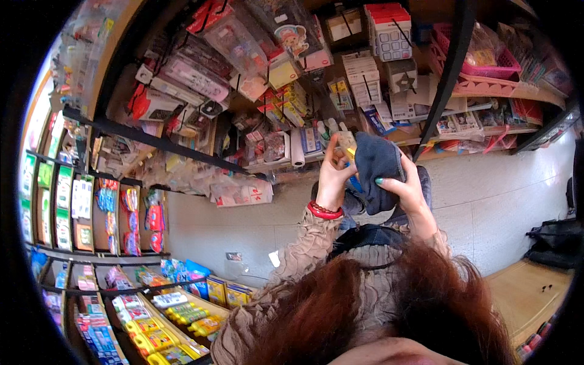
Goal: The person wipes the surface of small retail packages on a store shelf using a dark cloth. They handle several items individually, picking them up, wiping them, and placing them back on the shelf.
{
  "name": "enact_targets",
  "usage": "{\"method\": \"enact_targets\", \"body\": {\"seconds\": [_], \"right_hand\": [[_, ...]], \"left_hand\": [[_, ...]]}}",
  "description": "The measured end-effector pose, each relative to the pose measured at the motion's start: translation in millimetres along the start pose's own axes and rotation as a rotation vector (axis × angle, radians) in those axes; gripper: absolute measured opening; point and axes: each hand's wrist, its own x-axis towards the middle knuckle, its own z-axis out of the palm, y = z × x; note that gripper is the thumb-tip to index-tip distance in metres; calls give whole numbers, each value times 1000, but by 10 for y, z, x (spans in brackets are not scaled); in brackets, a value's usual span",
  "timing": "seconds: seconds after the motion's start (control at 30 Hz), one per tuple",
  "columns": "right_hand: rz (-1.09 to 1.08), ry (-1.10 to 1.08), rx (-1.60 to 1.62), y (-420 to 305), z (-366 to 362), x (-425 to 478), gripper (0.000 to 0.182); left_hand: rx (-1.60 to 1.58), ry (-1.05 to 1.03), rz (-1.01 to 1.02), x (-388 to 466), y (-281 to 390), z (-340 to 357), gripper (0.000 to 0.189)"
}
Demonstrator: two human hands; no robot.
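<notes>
My right hand (408,187) grips a dark blue-grey cloth (376,173) at its right side, the thumb with a green nail pressed on the fabric. Against the cloth's left edge, my left hand (335,171) holds a small clear item with a yellow part (347,145); its exact kind cannot be told. The cloth partly covers this item. Something bright blue shows just below it, between the hands. Red bands circle my left wrist. Both hands are in front of a shelf with hanging packaged goods.
Hooks hold packs of stationery (391,34) ahead. A white roll (297,148) stands on the lower shelf edge. Pink baskets (490,68) sit on the shelf at upper right. Yellow bottles (157,340) fill shelves at lower left. A black bag (552,244) and a wooden surface (524,292) are at right.
</notes>
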Motion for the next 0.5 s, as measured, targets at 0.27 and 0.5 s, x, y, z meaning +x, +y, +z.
{"method": "enact_targets", "body": {"seconds": [0.27,0.5], "right_hand": [[14,227,253,48,-258,-64,58],[-71,368,539,-19,-632,-156,51]], "left_hand": [[-121,39,-63,243,163,-8,46],[-24,-80,173,790,494,311,33]]}}
